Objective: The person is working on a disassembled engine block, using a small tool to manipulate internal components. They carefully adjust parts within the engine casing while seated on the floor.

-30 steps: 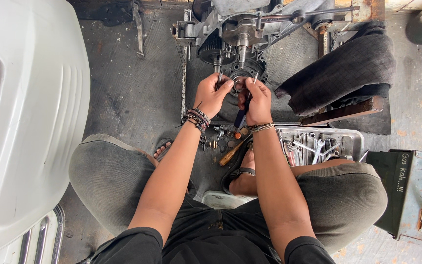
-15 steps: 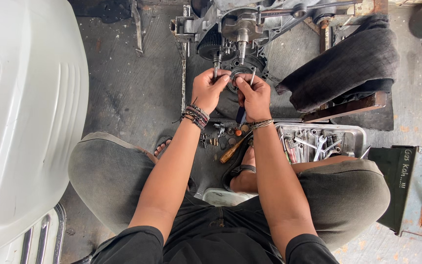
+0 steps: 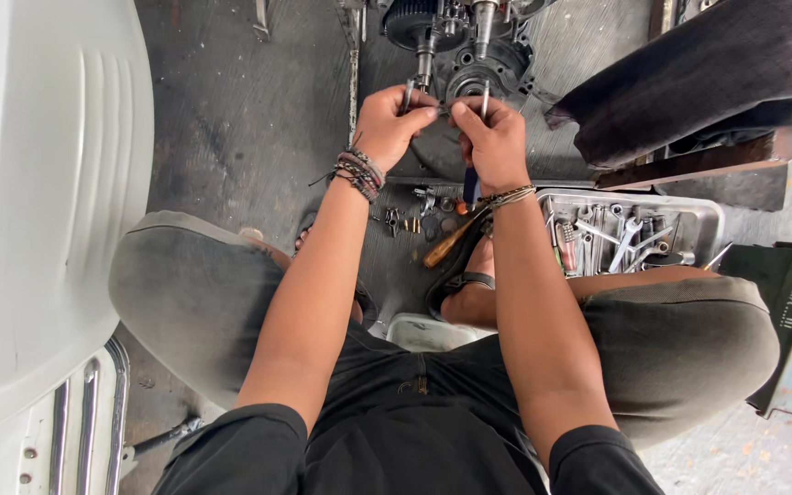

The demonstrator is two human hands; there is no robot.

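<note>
My left hand [image 3: 391, 124] and my right hand [image 3: 495, 139] meet just in front of a dark, greasy engine block [image 3: 480, 57] standing on the concrete floor. My left fingers pinch a short metal pin [image 3: 408, 93]. My right hand is closed around a thin tool whose metal shaft [image 3: 485, 92] sticks up past the knuckles and whose dark blue handle [image 3: 469, 188] hangs below the wrist. The fingertips of both hands touch over a small piece that I cannot make out. Bead bracelets sit on both wrists.
A metal tray [image 3: 709, 213] of wrenches lies right of my forearm. A wooden-handled tool [image 3: 449, 242] and small loose parts [image 3: 414, 218] lie on the floor. A white vehicle panel [image 3: 38, 183] fills the left, a black padded seat [image 3: 689, 82] the upper right, and a dark box [image 3: 786, 293] sits by my right knee.
Both hands have risen a little off the engine hub and now meet in front of it. The view has closed in on the engine.
</note>
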